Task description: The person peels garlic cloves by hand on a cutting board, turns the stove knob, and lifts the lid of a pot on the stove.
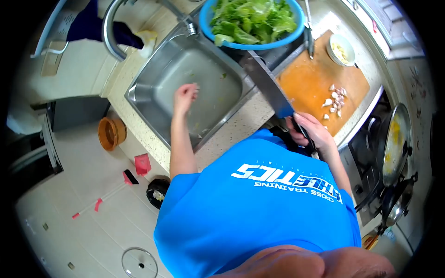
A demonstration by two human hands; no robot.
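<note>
My right hand [311, 130] is wrapped round the black handle of a cleaver [266, 83]. The cleaver's wide grey blade slants up and left, past the near-left edge of the wooden cutting board [296, 76]. Over the steel sink [160, 69] hangs my left hand [186, 96], its fingers curled together; whatever is between them is too small to make out. Several garlic cloves [336, 99] lie loose on the board. A small white bowl [334, 52] with pale yellow pieces stands on the board's far corner.
A blue basin [252, 46] of lettuce [252, 18] stands beyond the sink, next to the curved faucet [109, 30]. Another knife [309, 39] lies by the board. To the right, a lidded pan [397, 143] sits at the stove. A brown pot [111, 133] stands on the left.
</note>
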